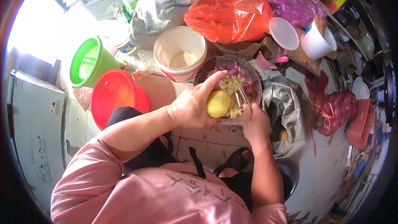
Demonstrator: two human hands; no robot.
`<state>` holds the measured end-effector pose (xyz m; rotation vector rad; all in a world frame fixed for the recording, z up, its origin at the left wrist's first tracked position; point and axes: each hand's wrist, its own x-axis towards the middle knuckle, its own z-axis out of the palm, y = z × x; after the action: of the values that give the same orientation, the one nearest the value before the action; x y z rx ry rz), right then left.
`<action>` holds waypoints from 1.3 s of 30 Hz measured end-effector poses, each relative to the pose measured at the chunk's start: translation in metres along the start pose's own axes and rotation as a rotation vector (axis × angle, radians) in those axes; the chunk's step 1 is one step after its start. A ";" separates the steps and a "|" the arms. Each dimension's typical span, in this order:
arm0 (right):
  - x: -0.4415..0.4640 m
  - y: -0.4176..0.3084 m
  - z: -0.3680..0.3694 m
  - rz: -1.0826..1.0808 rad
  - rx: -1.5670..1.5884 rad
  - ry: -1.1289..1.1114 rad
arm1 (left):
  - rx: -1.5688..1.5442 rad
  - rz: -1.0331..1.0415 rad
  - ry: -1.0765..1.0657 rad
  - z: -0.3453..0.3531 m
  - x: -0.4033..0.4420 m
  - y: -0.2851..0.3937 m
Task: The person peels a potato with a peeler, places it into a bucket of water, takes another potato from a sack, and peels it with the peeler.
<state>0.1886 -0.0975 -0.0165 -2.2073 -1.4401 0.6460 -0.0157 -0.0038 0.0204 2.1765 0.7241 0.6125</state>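
My left hand (pixel 191 104) holds a peeled yellow potato (pixel 218 104) in its palm, with the thumb stretched along the far side. In my right hand (pixel 255 125), closed fingers grip a peeler (pixel 243 94), its metal end pointing away from me, just right of the potato. Both hands are over a round see-through tub (pixel 258 82). Pale peelings (pixel 232 86) and some purple onion-like pieces (pixel 234 68) lie inside it. Part of the tub is hidden behind my hands and the potato.
Left of the tub stand a white bucket (pixel 158 54), a red basin (pixel 143 99) and a green bucket (pixel 98 49). An open grey sack (pixel 290 99) is at the right, near red mesh bags (pixel 336 114). Orange (pixel 232 12) and purple (pixel 292 4) plastic bags lie beyond.
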 end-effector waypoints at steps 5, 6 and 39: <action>-0.014 -0.022 -0.002 -0.192 0.188 0.114 | -0.025 -0.116 0.003 0.002 0.002 -0.005; -0.017 -0.025 0.001 -0.245 0.233 0.142 | -0.025 -0.115 0.004 0.002 0.002 -0.005; -0.005 -0.012 0.013 -0.154 0.272 0.177 | -0.628 -0.339 0.033 0.009 0.004 -0.011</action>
<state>0.1707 -0.0962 -0.0192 -1.8746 -1.3309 0.5432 -0.0104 0.0008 0.0078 1.4341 0.7707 0.5974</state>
